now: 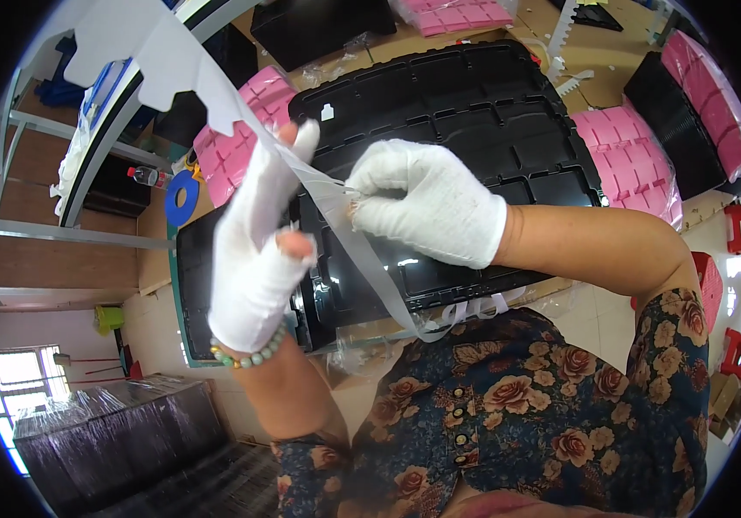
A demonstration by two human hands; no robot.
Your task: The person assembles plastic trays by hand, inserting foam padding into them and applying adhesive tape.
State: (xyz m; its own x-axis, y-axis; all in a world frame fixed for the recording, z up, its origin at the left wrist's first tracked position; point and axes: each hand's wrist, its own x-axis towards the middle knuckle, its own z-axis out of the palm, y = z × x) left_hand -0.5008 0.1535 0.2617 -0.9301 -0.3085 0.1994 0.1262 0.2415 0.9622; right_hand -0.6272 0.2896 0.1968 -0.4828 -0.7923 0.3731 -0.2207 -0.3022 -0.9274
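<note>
Tension runs along the clear plastic strip [362, 250], stretched slantwise above the black moulded tray [474, 112] because the gloved left hand [258, 250] pins its upper part under thumb and fingers while the right hand [427, 211], closed tight, pinches its edge.

I see both hands in white gloves raised over a black moulded tray [474, 112] on the desk [595, 47]: my left hand [258, 242] pinches a clear film strip [362, 250] running down toward my floral shirt, and my right hand [431, 211] grips the same strip just beside it. Pink foam pads [630, 160] lie right of the tray, and a blue tape roll [182, 197] lies to its left.
</note>
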